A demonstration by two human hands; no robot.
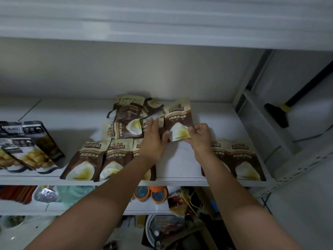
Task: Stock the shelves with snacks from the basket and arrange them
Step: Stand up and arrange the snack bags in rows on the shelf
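On the white shelf [178, 156] lie several brown-and-cream snack pouches. My right hand [200, 136] pinches the lower edge of one pouch [178, 116], which is lifted and tilted above the shelf's middle. My left hand [153, 139] reaches beside it with straight fingers, touching the loose pile of pouches [129, 112] at the back. A front row of pouches [100, 159] lies to the left and two more pouches [239, 157] lie to the right, with a bare gap between them under my hands.
Dark packets with a yellow snack picture [27, 147] lie at the shelf's left end. Another shelf [162, 20] runs overhead. The lower shelf holds orange-rimmed items [151, 193] and mixed clutter. A metal upright [252, 98] bounds the right side.
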